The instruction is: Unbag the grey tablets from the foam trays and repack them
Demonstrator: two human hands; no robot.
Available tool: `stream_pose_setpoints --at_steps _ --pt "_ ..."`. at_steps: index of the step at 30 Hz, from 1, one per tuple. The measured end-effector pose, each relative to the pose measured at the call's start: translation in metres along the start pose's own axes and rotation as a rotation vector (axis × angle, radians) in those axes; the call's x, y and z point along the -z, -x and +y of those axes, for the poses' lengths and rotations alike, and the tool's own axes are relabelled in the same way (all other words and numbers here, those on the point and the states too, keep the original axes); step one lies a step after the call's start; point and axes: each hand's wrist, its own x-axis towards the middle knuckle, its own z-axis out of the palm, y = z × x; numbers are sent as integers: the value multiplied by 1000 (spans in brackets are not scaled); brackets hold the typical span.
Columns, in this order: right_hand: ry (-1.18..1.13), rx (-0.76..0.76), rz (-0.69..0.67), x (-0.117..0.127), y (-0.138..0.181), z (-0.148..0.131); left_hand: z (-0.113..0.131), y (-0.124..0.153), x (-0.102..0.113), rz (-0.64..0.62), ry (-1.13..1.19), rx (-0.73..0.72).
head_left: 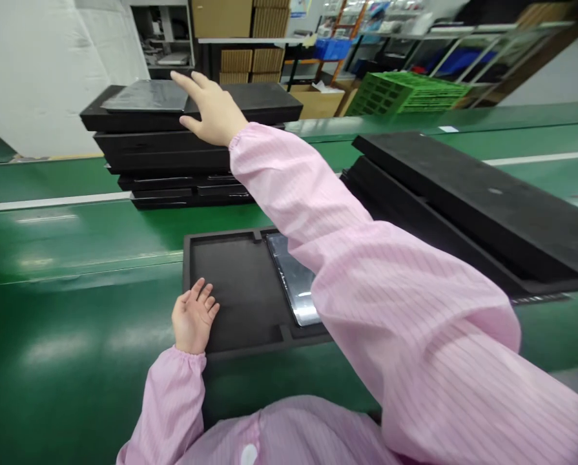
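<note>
My right hand point(211, 110) reaches out over a stack of black foam trays point(148, 152), fingers apart and nothing in its grasp. It is nearest the right edge of a flat glossy panel point(146, 97) lying on the topmost tray; whether it touches the panel I cannot tell. In front of me lies a black foam tray point(235, 284) with two recesses. The left recess is bare, and the right one holds a glossy dark-edged panel point(291, 278), partly hidden by my right sleeve. Palm up, my left hand point(194, 316) rests at this tray's left edge with loosely curled fingers, holding nothing.
More black foam trays point(482, 200) lie in a tilted pile on the right of the green work surface point(75, 361). Behind it are a green plastic crate point(405, 93), cardboard boxes point(312, 100) and shelves. A white sheet point(61, 71) hangs at the far left.
</note>
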Motion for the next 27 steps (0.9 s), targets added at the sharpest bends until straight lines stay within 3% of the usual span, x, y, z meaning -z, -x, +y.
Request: stream_pose_setpoints --at_steps 3,5,6,8,10,11,14,16,18,23,25,27 --pt "-131 17 3 38 73 22 3 -1 1 9 -32 2" --pt "-171 -82 -108 55 139 42 5 -2 2 11 -67 -2" --pt "-169 -132 -143 60 175 52 4 -2 3 9 -95 -13" --pt "-145 -399 -272 63 248 71 2 -2 4 -2 -200 -99" --pt "-82 -820 -397 57 315 82 -3 1 5 1 -412 -338" --pt "-69 -934 -416 51 344 84 -6 3 6 20 -573 -505" --pt "-117 -1110 -395 26 407 77 -12 8 7 122 -1205 -984" --pt "-174 -1177 -310 11 429 68 -12 8 6 220 -1579 -1122" --pt "-262 -1248 -228 2 441 63 -8 5 5 327 -1808 -1087" --pt "-802 -1278 -218 5 455 54 25 1 8 536 -1963 -557" --pt "-1015 -1237 -219 8 462 40 40 3 13 551 -1998 -476" --pt "-1156 -1203 -187 8 472 22 50 5 19 541 -2034 -491"
